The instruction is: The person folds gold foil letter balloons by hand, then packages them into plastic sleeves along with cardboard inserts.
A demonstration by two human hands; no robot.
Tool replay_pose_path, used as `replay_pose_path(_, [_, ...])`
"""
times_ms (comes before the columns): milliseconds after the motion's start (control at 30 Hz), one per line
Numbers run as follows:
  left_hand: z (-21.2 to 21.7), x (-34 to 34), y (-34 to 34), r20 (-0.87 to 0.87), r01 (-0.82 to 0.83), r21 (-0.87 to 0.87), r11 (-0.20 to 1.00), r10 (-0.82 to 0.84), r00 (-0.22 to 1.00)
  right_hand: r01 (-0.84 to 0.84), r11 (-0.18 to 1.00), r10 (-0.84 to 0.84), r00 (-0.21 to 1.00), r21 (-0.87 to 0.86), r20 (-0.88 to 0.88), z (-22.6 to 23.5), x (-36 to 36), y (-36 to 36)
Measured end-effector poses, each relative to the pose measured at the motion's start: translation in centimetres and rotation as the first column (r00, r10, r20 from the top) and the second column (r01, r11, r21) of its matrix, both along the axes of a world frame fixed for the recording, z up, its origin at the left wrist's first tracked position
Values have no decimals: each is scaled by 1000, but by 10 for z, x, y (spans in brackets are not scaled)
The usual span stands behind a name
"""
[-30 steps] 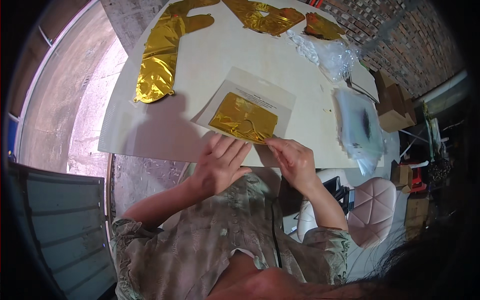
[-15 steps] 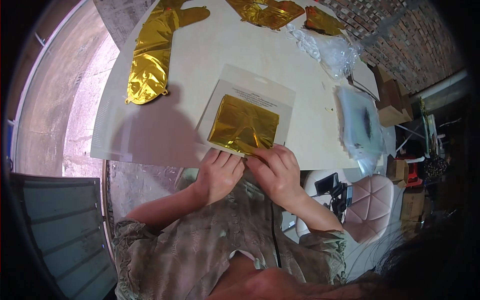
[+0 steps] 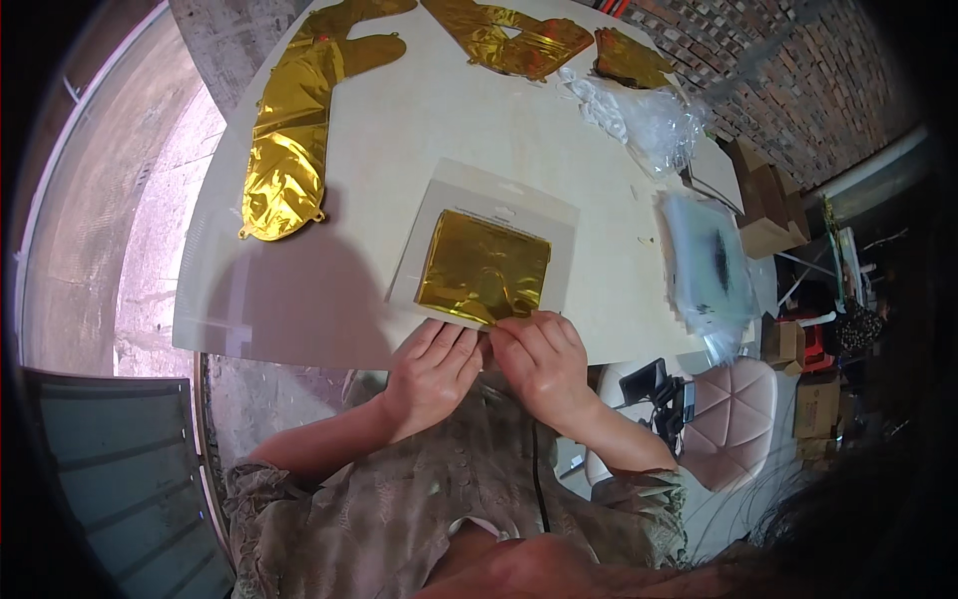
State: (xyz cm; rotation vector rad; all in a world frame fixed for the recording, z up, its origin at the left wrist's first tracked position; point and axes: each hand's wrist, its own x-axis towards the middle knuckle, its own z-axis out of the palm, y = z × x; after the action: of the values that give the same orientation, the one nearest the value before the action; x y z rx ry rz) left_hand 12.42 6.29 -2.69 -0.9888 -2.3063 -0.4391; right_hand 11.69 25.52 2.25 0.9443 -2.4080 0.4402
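Observation:
A flat clear plastic bag (image 3: 571,235) lies on the table before me, with a pale printed card (image 3: 417,250) in it. Over the card sits a folded square of shiny gold foil (image 3: 486,265), apparently a flat foil balloon. My left hand (image 3: 431,367) has its fingers curled at the bag's lower edge. My right hand (image 3: 542,364) pinches the same edge close beside it, at the foil's lower right corner. Both fingertips are partly hidden, so which layers they grip is unclear.
Unfolded gold foil balloons (image 3: 289,140) lie at the table's far left and far middle (image 3: 519,45). At right are a crumpled clear plastic bag (image 3: 654,125) and a stack of clear bags (image 3: 709,265). Cardboard boxes (image 3: 763,205) and a padded chair (image 3: 730,424) stand beyond the table (image 3: 359,130).
The view has shifted, so the table and its things appear slightly lower. Both hands stay at the bag's lower edge, and the foil's lower part looks flatter.

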Motion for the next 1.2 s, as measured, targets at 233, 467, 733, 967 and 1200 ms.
replay_pose_path(233, [-3, 2, 0, -4, -22, -26, 999, 22, 1000, -12, 993, 18, 999, 114, -49, -3, -21, 2])
replay_pose_path(467, [-6, 2, 0, 1, -26, -18, 1000, 26, 1000, -50, 989, 55, 998, 137, -32, -5, -28, 8])
replay_pose_path(733, [0, 2, 1, 25, -25, 7, 1000, 25, 999, -48, 994, 58, 994, 100, -96, -9, -23, 12])
replay_pose_path(967, [-1, 12, -3, -48, 78, 174, 982, -71, 996, -92, 995, 95, 990, 31, -108, 4, -14, 14])
replay_pose_path(1200, [-34, 44, -51, 191, -40, 823, 567, -210, 959, -103, 985, 85, 988, -137, -129, 17, 26, 37])
